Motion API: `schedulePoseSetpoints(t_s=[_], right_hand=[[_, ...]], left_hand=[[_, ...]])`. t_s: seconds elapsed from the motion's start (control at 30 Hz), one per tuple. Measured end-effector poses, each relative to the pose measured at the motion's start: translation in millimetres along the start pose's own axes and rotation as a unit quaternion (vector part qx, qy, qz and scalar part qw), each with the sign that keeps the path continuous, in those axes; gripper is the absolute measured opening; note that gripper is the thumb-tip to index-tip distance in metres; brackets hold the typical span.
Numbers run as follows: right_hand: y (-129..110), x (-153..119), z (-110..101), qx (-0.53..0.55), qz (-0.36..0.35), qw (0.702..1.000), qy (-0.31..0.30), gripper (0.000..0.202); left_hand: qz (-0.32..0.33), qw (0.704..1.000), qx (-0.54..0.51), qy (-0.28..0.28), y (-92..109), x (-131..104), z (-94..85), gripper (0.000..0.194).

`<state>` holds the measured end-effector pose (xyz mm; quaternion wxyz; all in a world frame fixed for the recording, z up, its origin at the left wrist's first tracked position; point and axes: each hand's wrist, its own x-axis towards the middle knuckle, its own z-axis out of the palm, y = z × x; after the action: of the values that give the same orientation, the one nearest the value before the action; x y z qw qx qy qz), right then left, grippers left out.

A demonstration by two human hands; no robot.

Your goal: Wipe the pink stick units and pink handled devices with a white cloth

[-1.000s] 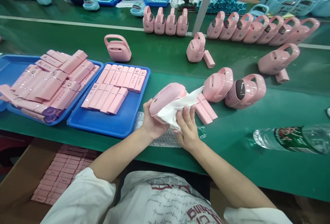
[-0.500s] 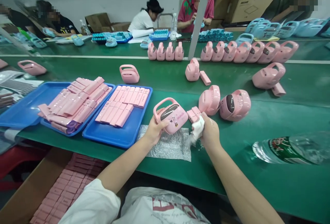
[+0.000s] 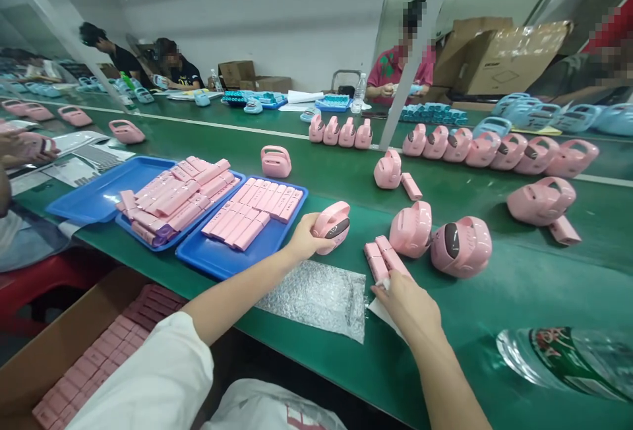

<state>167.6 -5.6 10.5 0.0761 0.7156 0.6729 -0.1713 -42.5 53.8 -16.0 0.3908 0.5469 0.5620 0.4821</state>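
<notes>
My left hand (image 3: pixel 307 239) holds a pink handled device (image 3: pixel 334 227) by its side, raised above the green table near a sheet of bubble wrap (image 3: pixel 321 298). Its dark window faces to the right. My right hand (image 3: pixel 408 301) pinches a white cloth (image 3: pixel 386 311) low over the table, just in front of two pink bars (image 3: pixel 386 258) lying side by side. Right behind those bars stand a pink device (image 3: pixel 410 229) and another with a dark window (image 3: pixel 461 246).
Blue trays (image 3: pixel 198 255) with pink bars lie at the left. A clear bottle (image 3: pixel 568 361) lies at the right edge. Pink devices (image 3: pixel 487 150) form a row farther back. Across the table sit co-workers; another person's hands (image 3: pixel 20 150) are at the far left.
The view has swung left and up. My left hand has turned the device so its front faces right. My right hand has lowered the cloth to the table, in front of the bars.
</notes>
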Motion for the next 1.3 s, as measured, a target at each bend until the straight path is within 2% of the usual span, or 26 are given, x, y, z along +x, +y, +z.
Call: schedulePoseSetpoints(t_s=[0.07, 0.17, 0.4, 0.53, 0.63, 0.8, 0.87, 1.0, 1.13, 1.23, 1.3], right_hand=[[-2, -1, 2, -0.002, -0.008, 1.000, -0.019, 0.025], [-4, -1, 6, 0.002, -0.012, 1.000, -0.016, 0.024], [-4, 1, 9, 0.002, -0.009, 1.000, -0.021, 0.021], [-5, 6, 13, 0.003, -0.018, 1.000, -0.014, 0.021], [-7, 12, 18, 0.010, -0.020, 1.000, -0.005, 0.020], [-10, 16, 25, 0.015, -0.024, 1.000, 0.008, 0.018], [-12, 18, 27, 0.014, -0.032, 0.999, 0.019, 0.019], [-20, 28, 30, 0.027, -0.060, 0.997, 0.041, 0.026], [-38, 39, 26, 0.032, -0.049, 0.997, 0.054, 0.034], [-58, 56, 12, 0.080, -0.040, 0.995, 0.046, 0.032], [-76, 79, -1, 0.118, -0.037, 0.991, 0.047, 0.028]], left_hand=[[0.009, 1.000, 0.029, -0.007, 2, 18, 1.5, 0.047], [0.024, 0.996, 0.084, -0.004, 7, 63, 2.6, 0.038], [0.044, 0.966, 0.222, 0.123, 11, 197, -6.7, 0.047], [0.046, 0.951, 0.274, 0.137, 3, 242, -17.3, 0.042], [0.045, 0.941, 0.301, 0.147, -5, 256, -21.0, 0.037], [0.021, 0.919, 0.338, 0.202, -9, 268, -19.8, 0.063], [0.020, 0.908, 0.364, 0.208, -6, 270, -20.3, 0.065], [0.056, 0.888, 0.431, 0.146, 3, 265, -24.5, 0.052], [0.070, 0.868, 0.485, 0.079, 17, 256, -36.9, 0.045], [0.061, 0.850, 0.521, 0.045, 30, 254, -62.3, 0.045], [0.035, 0.837, 0.546, 0.031, 36, 252, -86.0, 0.044]])
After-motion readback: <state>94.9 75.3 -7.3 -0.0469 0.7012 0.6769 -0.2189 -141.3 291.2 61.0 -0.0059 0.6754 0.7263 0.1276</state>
